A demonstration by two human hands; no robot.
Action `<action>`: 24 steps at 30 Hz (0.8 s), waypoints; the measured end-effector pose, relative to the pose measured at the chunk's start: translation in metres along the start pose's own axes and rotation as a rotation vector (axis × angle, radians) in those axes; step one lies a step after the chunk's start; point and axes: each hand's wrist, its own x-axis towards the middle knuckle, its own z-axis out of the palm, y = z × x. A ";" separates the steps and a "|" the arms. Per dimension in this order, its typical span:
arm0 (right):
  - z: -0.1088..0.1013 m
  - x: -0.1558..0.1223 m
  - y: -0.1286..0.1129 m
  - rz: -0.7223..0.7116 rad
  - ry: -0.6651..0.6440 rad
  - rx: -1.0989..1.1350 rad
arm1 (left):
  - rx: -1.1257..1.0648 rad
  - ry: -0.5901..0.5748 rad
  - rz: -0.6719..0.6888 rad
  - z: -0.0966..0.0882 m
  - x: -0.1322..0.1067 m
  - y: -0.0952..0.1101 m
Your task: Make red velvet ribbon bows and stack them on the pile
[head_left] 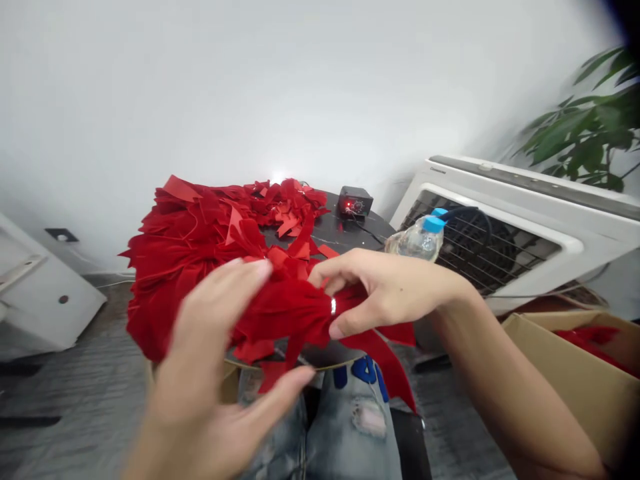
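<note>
A gathered red velvet ribbon bow (295,310) lies sideways over the near part of the round table, with a small silvery tie (333,306) round its narrow neck. My right hand (385,287) grips that neck between thumb and fingers, and loose ribbon tails (393,373) hang below it. My left hand (215,360), slightly blurred, is spread open at the left of the bow, thumb and fingers apart; whether it touches the velvet I cannot tell. Behind it, a large heap of red velvet bows (185,247) covers the left side of the table.
On the dark tabletop (345,233) stands a black box with a red light (355,202). A clear bottle with blue caps (420,239) is beside a white air cooler (500,227). At right are a cardboard box (555,367) holding red cloth and a plant (595,127).
</note>
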 end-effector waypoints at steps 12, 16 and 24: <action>0.058 -0.041 0.054 -0.113 0.392 0.080 | 0.180 -0.658 -0.336 0.027 -0.019 -0.002; 0.091 -0.027 0.062 -0.323 0.336 -0.025 | -0.013 -0.863 -0.661 0.025 -0.027 -0.002; 0.127 -0.032 0.129 0.029 1.097 0.001 | -0.433 -0.268 -1.031 0.019 -0.051 -0.025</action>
